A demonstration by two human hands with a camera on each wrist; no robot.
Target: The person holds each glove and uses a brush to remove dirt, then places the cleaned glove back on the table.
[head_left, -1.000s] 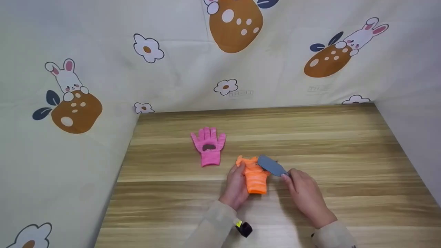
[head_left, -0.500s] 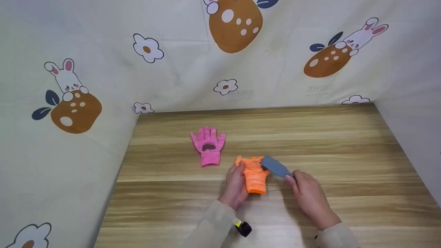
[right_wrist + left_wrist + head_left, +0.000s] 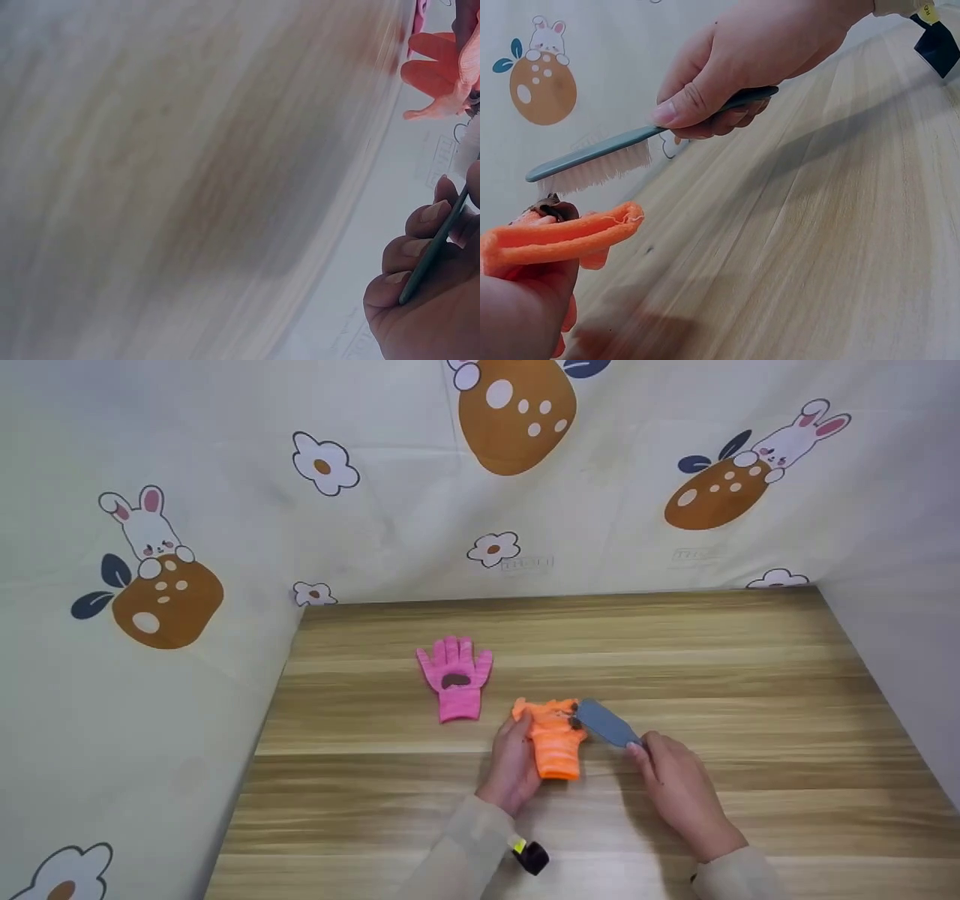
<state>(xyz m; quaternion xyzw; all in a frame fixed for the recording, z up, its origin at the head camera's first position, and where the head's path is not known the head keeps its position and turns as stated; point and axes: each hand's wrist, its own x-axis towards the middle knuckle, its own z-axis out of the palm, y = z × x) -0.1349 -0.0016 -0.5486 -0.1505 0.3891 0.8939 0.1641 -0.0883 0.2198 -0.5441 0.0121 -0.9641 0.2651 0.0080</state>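
Note:
My left hand (image 3: 511,761) grips an orange knit glove (image 3: 558,750) by its side, thumb on top, above the table. Dark brown clumps (image 3: 553,207) lie on the glove, and in the head view they show at its right edge. My right hand (image 3: 682,784) holds a blue-grey brush (image 3: 609,723) by its handle. In the left wrist view the brush's pale bristles (image 3: 600,171) point down, with their tips at the dark clumps. The right wrist view shows the fingers (image 3: 409,255) curled round the handle, and the glove's fingers hanging down.
A pink glove (image 3: 459,703) with a dark brown patch on its palm lies flat on the wood-grain table (image 3: 360,802), left of and behind the orange one. A pale curtain (image 3: 390,510) with rabbit prints stands round the table. A black wrist device (image 3: 534,858) sits at the left sleeve.
The brush has moved right across the orange glove, from over its middle to its right edge, uncovering the dark clumps. My left hand and the glove have stayed nearly still.

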